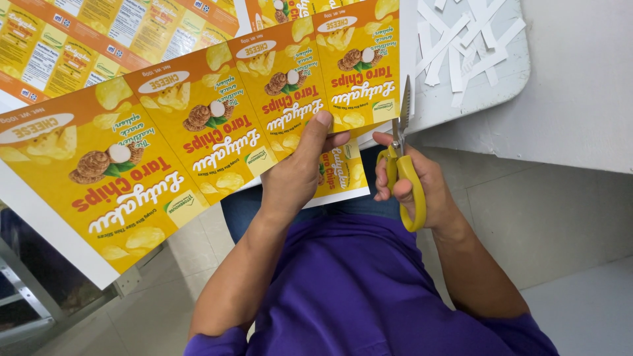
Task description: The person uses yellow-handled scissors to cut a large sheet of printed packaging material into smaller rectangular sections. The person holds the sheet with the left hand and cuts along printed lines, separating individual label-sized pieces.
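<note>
**Head view: label sheet held at the table edge, scissors at its right border**

Head camera looks straight down over the person's purple shirt [359, 290] at a white table [521, 62] whose near edge runs across the upper part of the scene.

1. Label sheet. A long printed sheet of yellow-and-orange snack labels [198, 125] lies across the table and overhangs its near edge. The row of panels runs from the near left corner up to the far centre. More printed sheets [99, 33] lie beyond it at far left.

2. Left hand. The left hand [297, 175] is clamped on the sheet near its right end. The thumb presses on the printed face; the fingers are curled under the paper, where they are mostly hidden. One more label panel hangs below the hand, over the lap.

3. Right hand. The right hand [412, 181] is closed around the yellow handles of a pair of scissors [402, 151]. The grey blades point away from the person and stand at the right border of the sheet, just beside the last panel. The blades appear nearly together; whether paper lies between them cannot be told.

4. Surroundings. White paper strips [461, 46] lie in a loose pile on the far right part of the table. Pale floor tiles [567, 224] show on the right, and a metal frame [26, 303] at near left.
</note>
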